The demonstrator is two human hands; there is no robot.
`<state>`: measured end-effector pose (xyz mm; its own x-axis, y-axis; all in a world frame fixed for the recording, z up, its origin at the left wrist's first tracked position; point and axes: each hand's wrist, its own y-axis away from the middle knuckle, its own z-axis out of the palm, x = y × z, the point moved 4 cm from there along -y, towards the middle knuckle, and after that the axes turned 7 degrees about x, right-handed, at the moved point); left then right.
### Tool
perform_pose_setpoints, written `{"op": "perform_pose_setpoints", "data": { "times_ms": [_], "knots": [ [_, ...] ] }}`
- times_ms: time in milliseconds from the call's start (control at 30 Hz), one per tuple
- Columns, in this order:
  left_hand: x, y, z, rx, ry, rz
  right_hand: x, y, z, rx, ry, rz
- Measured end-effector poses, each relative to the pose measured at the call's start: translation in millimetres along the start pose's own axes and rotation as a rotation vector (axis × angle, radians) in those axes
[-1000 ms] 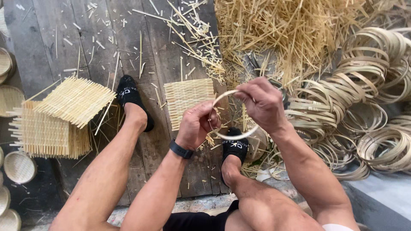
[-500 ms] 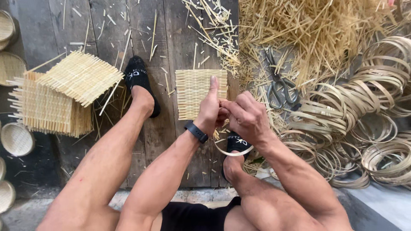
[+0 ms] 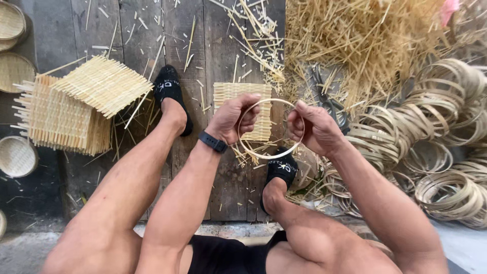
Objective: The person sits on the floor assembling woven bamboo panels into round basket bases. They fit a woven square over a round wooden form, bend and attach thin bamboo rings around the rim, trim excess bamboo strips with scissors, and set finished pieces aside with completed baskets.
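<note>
Ring's up now, lifted from half a second ago: left hand (image 3: 231, 119) and right hand (image 3: 313, 127) pinch the bamboo ring (image 3: 270, 128) at centre frame, open over the woven mat (image 3: 229, 91), ready for fitting.

Our arms bare, no sleeves. Black band with dark rectangular face on our left wrist (image 3: 212, 141). Black shorts (image 3: 223, 256) at lower edge. Black slip-on sandals, white lettering across straps: left sandal (image 3: 170, 91), right sandal (image 3: 280, 170). Legs bare, no socks.
</note>
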<state>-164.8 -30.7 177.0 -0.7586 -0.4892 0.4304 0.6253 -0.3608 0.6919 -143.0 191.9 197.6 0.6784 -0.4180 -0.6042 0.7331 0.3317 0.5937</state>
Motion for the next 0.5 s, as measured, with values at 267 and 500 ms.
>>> {"op": "perform_pose_setpoints", "data": {
  "times_ms": [267, 500],
  "knots": [
    [22, 11, 1, 0.093, 0.082, 0.224, -33, 4, 40, 0.064, 0.381, 0.006],
    [22, -13, -67, 0.311, -0.089, 0.403, -33, -31, 44, 0.354, 1.004, 0.015]
  ]
}}
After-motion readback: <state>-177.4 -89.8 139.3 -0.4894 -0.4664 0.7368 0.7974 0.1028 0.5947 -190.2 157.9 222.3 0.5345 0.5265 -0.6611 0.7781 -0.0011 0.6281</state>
